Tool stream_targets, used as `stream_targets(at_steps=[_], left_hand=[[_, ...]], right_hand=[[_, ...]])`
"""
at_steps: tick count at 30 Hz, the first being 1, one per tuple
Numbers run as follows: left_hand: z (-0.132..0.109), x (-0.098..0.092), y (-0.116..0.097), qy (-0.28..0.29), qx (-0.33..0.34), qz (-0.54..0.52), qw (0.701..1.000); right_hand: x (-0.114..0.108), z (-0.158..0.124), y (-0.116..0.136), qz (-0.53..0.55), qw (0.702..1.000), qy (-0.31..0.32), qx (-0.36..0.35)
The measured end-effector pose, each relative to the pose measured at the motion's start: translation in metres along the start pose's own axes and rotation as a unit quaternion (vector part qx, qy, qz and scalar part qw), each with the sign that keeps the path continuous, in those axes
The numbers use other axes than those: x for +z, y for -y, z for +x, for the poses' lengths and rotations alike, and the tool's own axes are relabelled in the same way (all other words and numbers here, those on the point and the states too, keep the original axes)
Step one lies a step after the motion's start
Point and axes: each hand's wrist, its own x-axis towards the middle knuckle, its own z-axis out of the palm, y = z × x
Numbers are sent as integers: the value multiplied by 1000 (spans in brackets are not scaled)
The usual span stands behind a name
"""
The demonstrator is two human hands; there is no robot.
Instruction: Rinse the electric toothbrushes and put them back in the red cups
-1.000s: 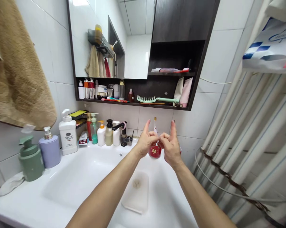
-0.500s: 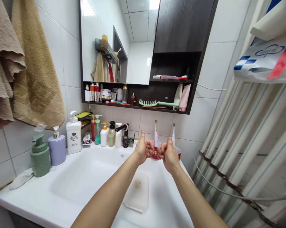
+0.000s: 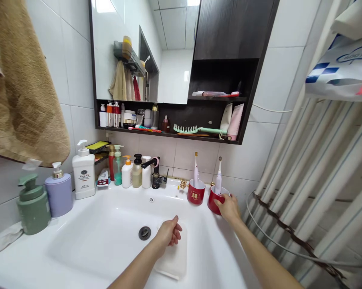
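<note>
At the right back corner of the sink, my right hand (image 3: pixel 229 208) is on the right red cup (image 3: pixel 214 204), its thumb on the near side and the fingers round the right rim. A pale electric toothbrush (image 3: pixel 218 181) stands in that cup. Just left of it is another red cup (image 3: pixel 195 195) with gold markings, holding a second toothbrush (image 3: pixel 196 172). My left hand (image 3: pixel 169 233) hovers over the basin with loosely curled fingers and holds nothing. Below it a translucent white tray (image 3: pixel 176 261) lies in the basin, partly hidden by my left hand and forearm.
A black faucet (image 3: pixel 157 176) rises behind the white sink (image 3: pixel 108 224). Pump bottles (image 3: pixel 84 172) line its back and left rim. Above hangs a dark mirror cabinet (image 3: pixel 225 36) with a green hairbrush (image 3: pixel 185 129). White pipes (image 3: pixel 319 192) run along the right.
Both hands were raised side by side before the cups. My right hand has moved right and down onto the right cup; my left hand has dropped over the basin. The view has shifted slightly.
</note>
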Motion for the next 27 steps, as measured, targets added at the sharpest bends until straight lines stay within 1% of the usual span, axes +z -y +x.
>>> stream_targets(at_steps=[2,5,8,11,13,16,18,22,25,27], left_hand=[[0,-6,9,3,0,8,1000],[1,-9,13,-3,20,20,1000],[0,-6,11,-16,50,33,998],[-1,-3,10,-49,92,62,993],[-3,-5,10,-81,142,100,981],[-5,-13,12,-122,223,167,953],[-4,-20,15,-137,249,206,936],[4,-31,20,-143,261,256,920],[13,-34,23,-139,247,259,923],[19,-34,23,-152,230,243,930]], right_hand=[[0,-5,-9,-22,1000,21,-5],[-6,-24,-12,-39,998,37,-22],[-14,-51,-8,-36,996,55,-53],[-11,-78,3,-13,993,79,-83],[-2,-94,12,13,990,102,-99],[19,-113,25,58,982,139,-117],[34,-122,31,78,977,160,-122],[54,-133,40,102,968,193,-126],[60,-134,45,108,963,209,-129],[62,-135,49,108,961,220,-133]])
